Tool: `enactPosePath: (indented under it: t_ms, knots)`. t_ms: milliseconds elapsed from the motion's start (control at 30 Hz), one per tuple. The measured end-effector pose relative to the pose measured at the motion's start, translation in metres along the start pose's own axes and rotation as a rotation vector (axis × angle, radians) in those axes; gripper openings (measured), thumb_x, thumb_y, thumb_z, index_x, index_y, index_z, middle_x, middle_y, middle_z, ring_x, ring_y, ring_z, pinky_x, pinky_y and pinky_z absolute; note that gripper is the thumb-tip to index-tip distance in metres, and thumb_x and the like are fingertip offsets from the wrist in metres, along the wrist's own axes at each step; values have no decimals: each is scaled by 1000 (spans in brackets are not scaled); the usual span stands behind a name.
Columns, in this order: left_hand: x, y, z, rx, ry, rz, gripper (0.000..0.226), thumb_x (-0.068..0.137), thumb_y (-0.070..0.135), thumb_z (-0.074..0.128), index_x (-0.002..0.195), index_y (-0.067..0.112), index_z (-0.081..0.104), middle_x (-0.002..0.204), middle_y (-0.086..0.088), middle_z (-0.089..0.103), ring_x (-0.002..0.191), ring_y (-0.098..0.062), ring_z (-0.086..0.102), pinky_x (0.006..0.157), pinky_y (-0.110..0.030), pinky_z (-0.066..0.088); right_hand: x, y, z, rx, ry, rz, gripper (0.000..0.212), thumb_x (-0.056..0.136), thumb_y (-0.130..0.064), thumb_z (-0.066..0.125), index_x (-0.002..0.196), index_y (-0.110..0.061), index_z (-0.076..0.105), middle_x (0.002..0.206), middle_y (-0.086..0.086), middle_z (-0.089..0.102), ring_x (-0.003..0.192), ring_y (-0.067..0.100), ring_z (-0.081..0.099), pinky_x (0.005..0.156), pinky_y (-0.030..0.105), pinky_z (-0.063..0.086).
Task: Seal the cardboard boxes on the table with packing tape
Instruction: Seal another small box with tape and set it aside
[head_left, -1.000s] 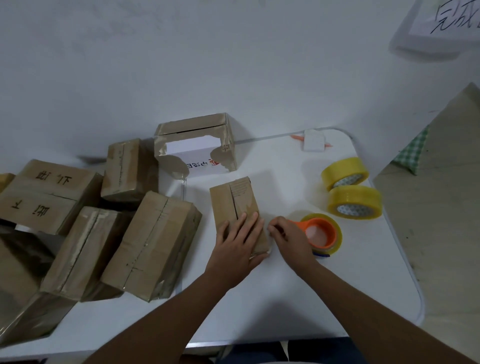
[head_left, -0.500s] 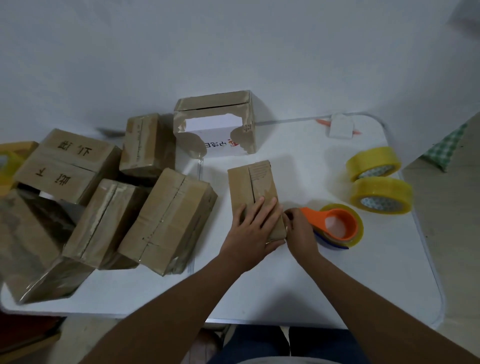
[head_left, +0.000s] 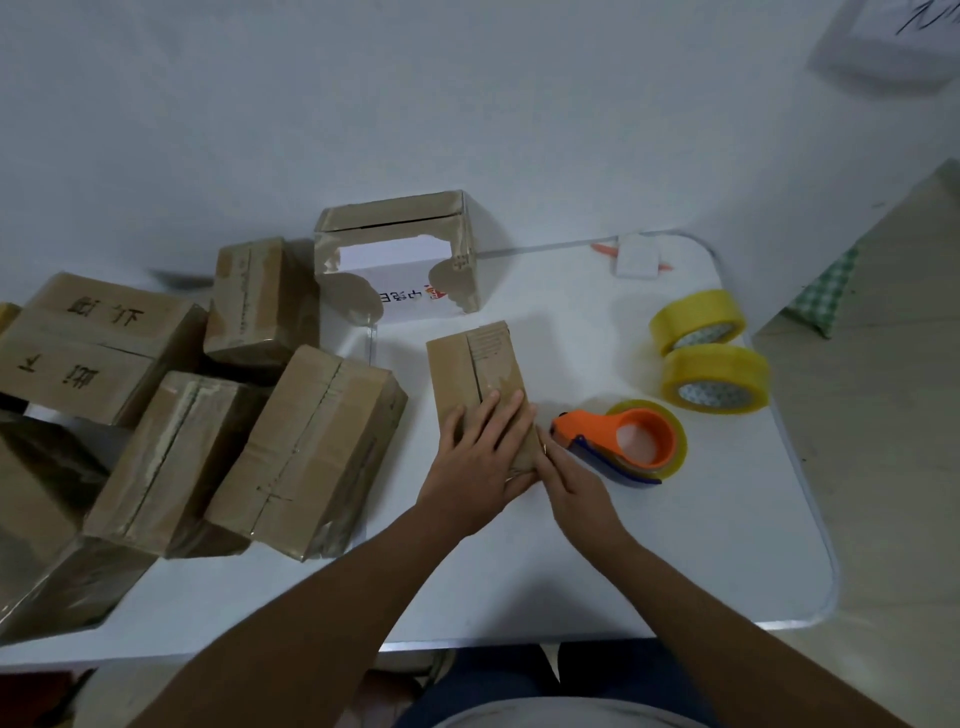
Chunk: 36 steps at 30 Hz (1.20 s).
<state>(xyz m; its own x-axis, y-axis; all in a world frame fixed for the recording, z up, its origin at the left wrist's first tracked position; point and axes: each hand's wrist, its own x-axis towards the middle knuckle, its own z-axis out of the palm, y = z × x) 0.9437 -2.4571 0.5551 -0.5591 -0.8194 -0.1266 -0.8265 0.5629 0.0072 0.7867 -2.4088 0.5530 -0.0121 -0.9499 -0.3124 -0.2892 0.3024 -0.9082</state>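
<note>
Box (head_left: 475, 374) flat, long axis pointing away, hands (head_left: 478, 467) on near end

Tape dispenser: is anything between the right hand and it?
Nothing visible. The orange tape dispenser lies on bare table just right of the right hand, whose fingers touch the small box edge.

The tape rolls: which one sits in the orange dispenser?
The roll nearest the right hand; the two yellow rolls lie loose, farther away.
</note>
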Motion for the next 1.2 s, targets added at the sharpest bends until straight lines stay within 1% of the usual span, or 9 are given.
enactPosePath:
  t_ms: [100, 267, 367, 600, 800, 900, 967, 1033, 1200]
  knots:
    - [0, 0, -3, -4, -21, -1, 74, 100, 64, 15, 157, 19, 23, 163, -3, 23, 150, -25, 21, 115, -51, 25, 3, 0, -4, 110, 13, 55, 37, 104, -26, 43, 140, -29, 49, 135, -15, 52, 126, 0, 48, 104, 16, 38]
    - [-1, 0, -4, 3, -26, -3, 75, 98, 64, 15, 157, 18, 22, 164, -3, 21, 151, -26, 19, 116, -52, 24, 9, -15, 5, 292, 74, 172, 32, 102, -11, 45, 125, -25, 61, 120, 1, 65, 112, 16, 60, 100, 38, 48]
    - [-1, 0, -7, -31, -44, 5, 76, 97, 66, 17, 158, 20, 21, 165, -1, 19, 151, -24, 16, 117, -51, 20, 10, -26, 0, 323, 62, 207, 33, 100, -7, 44, 113, -29, 64, 113, 2, 68, 106, 18, 63, 93, 35, 52]
    - [25, -23, -52, -489, -286, 43, 52, 104, 54, 15, 152, 40, 29, 163, 19, 16, 149, -1, 5, 119, -37, 3, -5, -21, -2, -2, 118, 162, 39, 102, -11, 43, 140, -13, 50, 125, 5, 60, 111, 17, 54, 94, 29, 42]
    - [-26, -40, -71, -1091, 159, -332, 40, 105, 46, 33, 139, 36, 51, 142, 24, 46, 132, 10, 38, 111, -20, 29, -7, -36, -1, -527, 114, -315, 42, 96, -9, 52, 137, -8, 48, 153, 8, 35, 142, 23, 31, 115, 40, 30]
    - [-58, -41, -50, -1374, 241, -702, 36, 102, 50, 42, 130, 37, 59, 132, 22, 57, 130, -5, 48, 108, -25, 37, 3, -43, 10, -773, -34, -433, 55, 95, -28, 55, 146, -17, 39, 160, 2, 21, 149, 21, 12, 119, 45, 20]
    - [-72, -39, -33, -1617, 206, -985, 43, 100, 51, 48, 137, 30, 56, 138, 9, 56, 131, -17, 49, 113, -42, 36, 14, -44, 17, -893, -163, -431, 68, 93, -50, 50, 152, -30, 23, 163, -8, 4, 150, 18, -5, 121, 45, 8]
    - [-81, -36, -15, -1849, 127, -1119, 47, 101, 44, 50, 141, 19, 51, 143, 1, 52, 131, -20, 49, 114, -42, 33, 24, -39, 20, -1043, -239, -431, 78, 90, -67, 42, 154, -38, 6, 162, -14, -12, 148, 20, -17, 120, 48, -2]
    - [-92, -26, 8, -2127, 45, -1088, 43, 102, 47, 45, 122, 15, 65, 122, 0, 69, 117, -17, 60, 104, -36, 40, 30, -29, 29, -1305, -211, -413, 71, 91, -70, 15, 154, -40, 0, 161, -12, -18, 148, 25, -19, 116, 56, -5]
